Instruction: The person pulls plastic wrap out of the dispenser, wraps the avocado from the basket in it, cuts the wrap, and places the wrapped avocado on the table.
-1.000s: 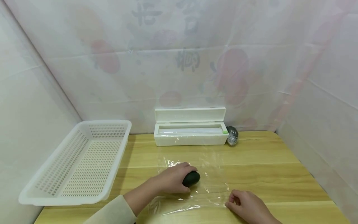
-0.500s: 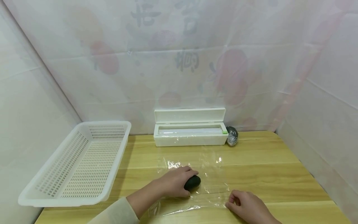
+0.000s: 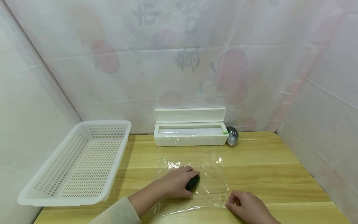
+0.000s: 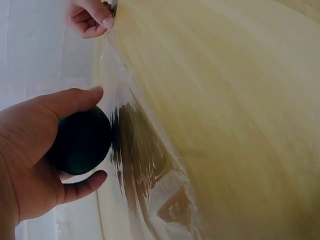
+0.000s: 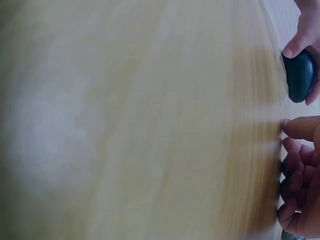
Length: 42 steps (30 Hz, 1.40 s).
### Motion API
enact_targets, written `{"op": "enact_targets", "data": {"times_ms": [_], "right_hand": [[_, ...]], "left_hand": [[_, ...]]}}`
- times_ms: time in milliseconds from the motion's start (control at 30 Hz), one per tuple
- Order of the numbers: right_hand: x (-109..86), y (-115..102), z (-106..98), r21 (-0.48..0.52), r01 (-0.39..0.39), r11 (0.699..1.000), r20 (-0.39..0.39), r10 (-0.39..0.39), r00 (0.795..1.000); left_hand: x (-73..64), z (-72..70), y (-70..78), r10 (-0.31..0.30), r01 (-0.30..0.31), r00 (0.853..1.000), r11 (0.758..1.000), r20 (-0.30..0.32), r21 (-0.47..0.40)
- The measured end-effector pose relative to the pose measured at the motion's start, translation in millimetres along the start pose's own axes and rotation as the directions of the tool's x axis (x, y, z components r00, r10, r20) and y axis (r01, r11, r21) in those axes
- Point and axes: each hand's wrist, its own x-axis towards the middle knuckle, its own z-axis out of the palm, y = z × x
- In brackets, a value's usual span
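My left hand (image 3: 179, 183) grips a dark green avocado (image 3: 192, 183) from above, thumb and fingers curled round its sides. The avocado is over a sheet of clear cling film (image 3: 209, 196) spread across the table; in the left wrist view its dark reflection shows in the film (image 4: 145, 165). At the sheet's near right corner, my right hand (image 3: 247, 205) pinches the film between thumb and forefinger, the other fingers curled. The film runs back to a white dispenser box (image 3: 191, 140) with its lid raised and a roll (image 3: 190, 130) inside.
A white perforated basket (image 3: 84, 168) stands on the left side of the wooden table (image 3: 265, 171). Against the dispenser's right end lies a dark, film-wrapped round thing (image 3: 232, 136). Printed cloth walls (image 3: 167, 77) enclose the back and sides.
My left hand and the avocado have shifted slightly toward me, and more of the avocado is covered by the hand. The right hand stays at the film's corner.
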Motion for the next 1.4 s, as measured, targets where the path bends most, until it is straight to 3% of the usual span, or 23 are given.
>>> {"op": "enact_targets", "data": {"times_ms": [367,1000,1200,1400], "right_hand": [[0.8,0,0,0.007,-0.010,1.000,0.000,0.010,1.000],[0.4,1,-1,0.040,-0.003,0.999,0.034,0.002,0.999],[0.2,1,-2,0.053,-0.008,0.999,0.049,0.005,0.999],[-0.2,-1,-3,0.065,-0.017,0.998,0.044,0.014,0.999]], "left_hand": [[5.8,-2.9,0.2,0.096,-0.096,0.995,0.995,-0.010,-0.005],[5.0,-3.6,1.6,0.079,-0.079,0.997,0.997,-0.009,-0.006],[-8.0,-15.3,2.0,0.018,-0.019,0.996,1.000,-0.090,-0.016],[-41.4,-39.4,-3.2,-0.096,0.085,0.976,0.994,-0.195,-0.063]]}}
